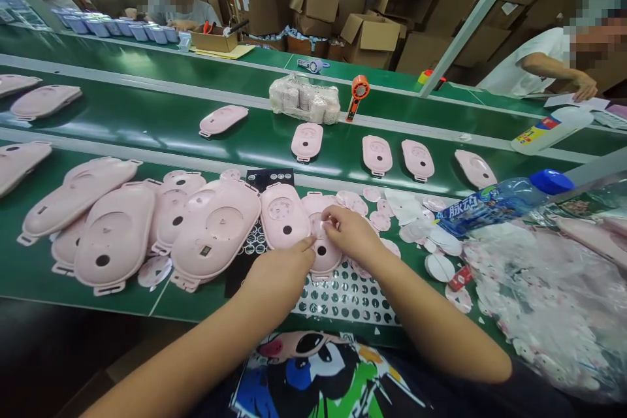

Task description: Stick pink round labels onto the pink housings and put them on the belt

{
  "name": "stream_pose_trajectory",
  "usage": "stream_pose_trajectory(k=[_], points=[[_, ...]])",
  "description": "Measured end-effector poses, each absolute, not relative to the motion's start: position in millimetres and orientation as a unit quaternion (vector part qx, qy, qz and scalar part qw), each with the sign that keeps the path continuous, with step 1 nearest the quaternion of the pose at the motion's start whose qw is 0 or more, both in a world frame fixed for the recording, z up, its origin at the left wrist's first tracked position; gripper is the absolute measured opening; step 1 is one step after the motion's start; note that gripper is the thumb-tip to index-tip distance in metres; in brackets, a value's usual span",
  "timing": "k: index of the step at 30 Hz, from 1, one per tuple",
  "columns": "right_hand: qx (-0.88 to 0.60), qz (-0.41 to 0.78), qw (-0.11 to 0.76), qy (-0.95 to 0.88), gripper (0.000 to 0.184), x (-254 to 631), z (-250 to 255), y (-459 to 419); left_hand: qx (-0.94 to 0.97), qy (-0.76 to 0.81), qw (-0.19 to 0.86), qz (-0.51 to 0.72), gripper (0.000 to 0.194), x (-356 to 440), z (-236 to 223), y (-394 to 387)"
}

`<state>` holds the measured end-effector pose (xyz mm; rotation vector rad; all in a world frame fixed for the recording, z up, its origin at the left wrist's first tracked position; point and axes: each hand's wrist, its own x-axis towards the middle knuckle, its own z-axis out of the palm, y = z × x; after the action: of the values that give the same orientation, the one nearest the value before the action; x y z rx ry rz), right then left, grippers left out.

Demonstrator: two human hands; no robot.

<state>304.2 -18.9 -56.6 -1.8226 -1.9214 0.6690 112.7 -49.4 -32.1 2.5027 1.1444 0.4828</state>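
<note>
A pink plastic lid (pixel 323 266) with a round recess and a black dot lies in front of me, partly covered by my hands. My left hand (pixel 283 272) grips its left edge, index finger stretched over the lid. Over the recess, the fingers of my right hand (pixel 353 235) are pinched together; what they hold is too small to make out. Close on the left lies another pink lid (pixel 280 235) with a patterned round sticker in its recess. A sheet of dark round stickers (pixel 350 294) is spread beneath, and loose round stickers (pixel 353 202) lie beyond my right hand.
Several pink lids (pixel 112 235) are piled at the left, with more on the green conveyor (pixel 264 150). At the right are a blue-capped drink bottle (pixel 490 206) and a plastic bag of stickers (pixel 543 300). Across the line sit a wrapped bundle (pixel 304 99), an orange handheld fan (pixel 358 96) and co-workers.
</note>
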Motion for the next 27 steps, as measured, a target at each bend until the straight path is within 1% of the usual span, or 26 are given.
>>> stream_pose_trajectory(k=[3, 6, 9, 12, 15, 17, 21, 24, 27], points=[[-0.651, 0.212, 0.191, -0.704, 0.016, 308, -58, -19, 0.89, 0.412, 0.123, 0.154, 0.038, 112, -29, -55], [-0.633, 0.19, 0.179, -0.728, 0.013, 307, -58, -19, 0.908, 0.396, 0.112, 0.082, 0.038, 107, -32, -56], [-0.606, 0.157, 0.172, -0.761, 0.015, 301, -55, -18, 0.918, 0.371, 0.137, 0.01, 0.04, 101, -36, -53], [-0.568, 0.144, 0.156, -0.795, 0.018, 299, -51, -15, 0.916, 0.368, 0.158, -0.004, 0.032, 98, -35, -50], [-0.533, 0.156, 0.139, -0.82, 0.018, 301, -47, -7, 0.906, 0.382, 0.183, -0.01, 0.026, 98, -29, -48], [-0.522, 0.174, 0.135, -0.824, 0.016, 303, -47, -1, 0.891, 0.394, 0.225, 0.001, 0.022, 98, -25, -47], [-0.534, 0.24, 0.152, -0.796, 0.012, 303, -49, 12, 0.857, 0.389, 0.326, 0.085, 0.018, 93, -22, -42], [-0.574, 0.283, 0.194, -0.744, 0.011, 306, -42, 12, 0.806, 0.403, 0.413, 0.129, 0.017, 89, -22, -39], [-0.617, 0.286, 0.251, -0.689, 0.015, 321, -19, -2, 0.687, 0.444, 0.554, 0.153, 0.019, 83, -21, -38]])
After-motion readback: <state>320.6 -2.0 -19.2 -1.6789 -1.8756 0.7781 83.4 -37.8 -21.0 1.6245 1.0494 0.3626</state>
